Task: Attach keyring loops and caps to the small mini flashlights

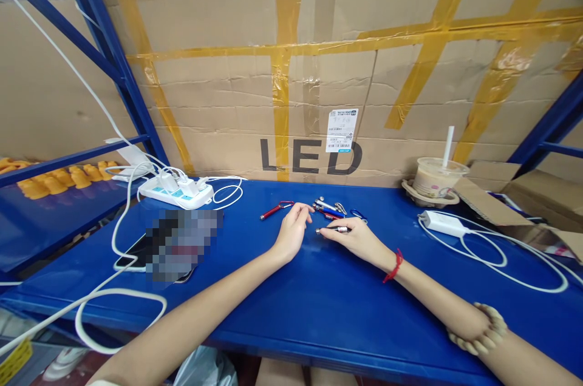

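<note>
My right hand (357, 240) pinches a small black flashlight (339, 229) with a silver end, held nearly level just above the blue tabletop. The silver end points left, toward my other hand. My left hand (294, 232) rests on its outer edge, fingers loosely bent and apart, with nothing visible in them. Its fingertips are close to a small pile of silver, blue and red keychain flashlights (334, 211) with clips. A single red keychain flashlight (269, 211) lies left of the pile, partly behind my left fingers. A blue clip (359, 215) shows behind my right hand.
A white power strip (177, 192) with plugs and cables stands back left, near a phone (132, 252) and a blurred patch. At right are a drink cup (439, 178) in a carton holder, a white adapter (443, 223) with looped cable, and an open box (537, 201).
</note>
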Tool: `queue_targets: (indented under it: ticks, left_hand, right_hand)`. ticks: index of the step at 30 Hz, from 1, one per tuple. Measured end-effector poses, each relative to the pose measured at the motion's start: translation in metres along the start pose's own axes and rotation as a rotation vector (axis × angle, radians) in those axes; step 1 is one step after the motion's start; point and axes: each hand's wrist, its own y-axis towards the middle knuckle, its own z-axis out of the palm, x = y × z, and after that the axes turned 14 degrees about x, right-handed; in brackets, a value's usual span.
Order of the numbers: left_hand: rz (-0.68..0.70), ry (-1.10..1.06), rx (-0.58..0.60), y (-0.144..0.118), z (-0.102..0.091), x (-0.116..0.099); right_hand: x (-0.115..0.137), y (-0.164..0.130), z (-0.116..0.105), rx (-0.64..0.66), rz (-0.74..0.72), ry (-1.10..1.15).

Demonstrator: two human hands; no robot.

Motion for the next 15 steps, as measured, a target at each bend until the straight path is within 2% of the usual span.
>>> queue_targets:
  ticks: [15]
  left_hand:
    - [0.007,-0.009,-0.006,0.0005,-0.0005,0.0015]
  right_hand:
    - [-0.0018,0.0017,-0.0015,-0.026,0.007,-0.003]
